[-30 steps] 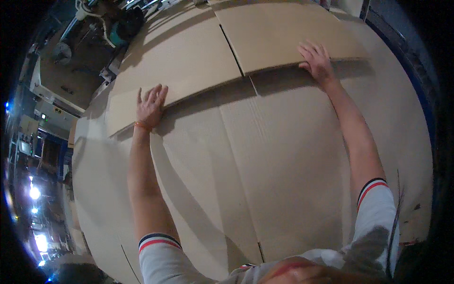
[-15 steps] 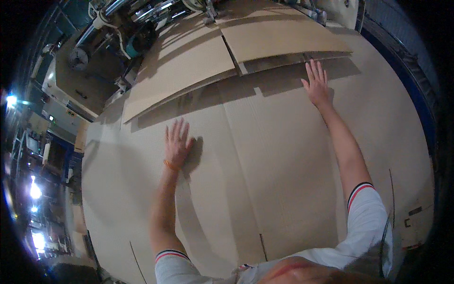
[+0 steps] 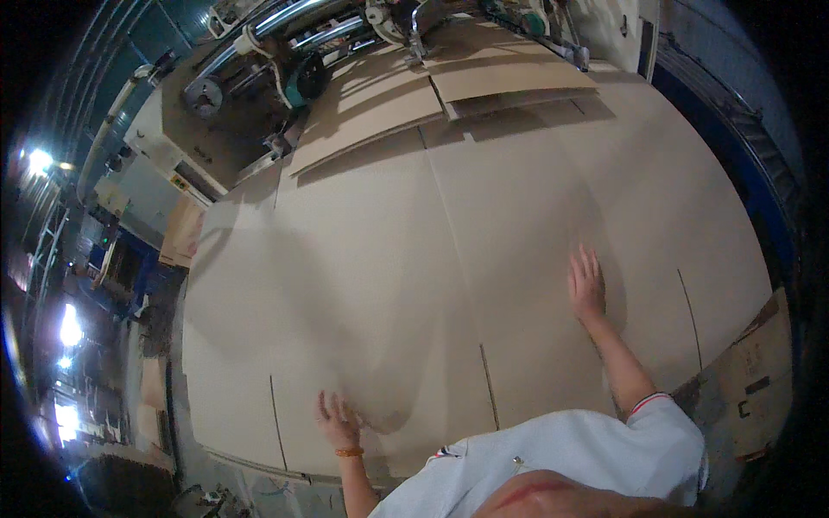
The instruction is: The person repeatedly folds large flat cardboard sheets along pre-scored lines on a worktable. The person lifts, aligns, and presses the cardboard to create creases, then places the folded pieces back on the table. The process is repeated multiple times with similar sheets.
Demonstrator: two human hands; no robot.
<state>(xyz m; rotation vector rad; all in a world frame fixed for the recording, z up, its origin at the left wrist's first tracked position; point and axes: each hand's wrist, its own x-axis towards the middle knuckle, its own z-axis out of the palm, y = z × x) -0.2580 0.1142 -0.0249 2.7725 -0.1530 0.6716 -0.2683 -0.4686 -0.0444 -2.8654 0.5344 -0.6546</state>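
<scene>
A large brown cardboard sheet [image 3: 380, 259], creased down the middle and slit along its near side, spreads out before me. My left hand [image 3: 338, 420], with an orange band at the wrist, is over its near edge, fingers spread. Farther out on the right half, my right hand [image 3: 586, 283] rests flat or just above the board, fingers stretched out. Neither hand holds anything. At the far end, a second cardboard sheet [image 3: 509, 73], split by a slot, lies partly under the machine and overhangs the large one with its near edge raised.
A machine with metal rollers [image 3: 298, 17] and a pale housing [image 3: 177, 129] stands at the far left. Along the right runs a dark blue rail [image 3: 743, 142]. A printed cardboard piece [image 3: 756, 380] leans at the near right. Bright lamps shine at left.
Both hands have drawn back toward me, the left to the sheet's near edge. The raised far sheet now appears farther off, and more of the large sheet's near side shows.
</scene>
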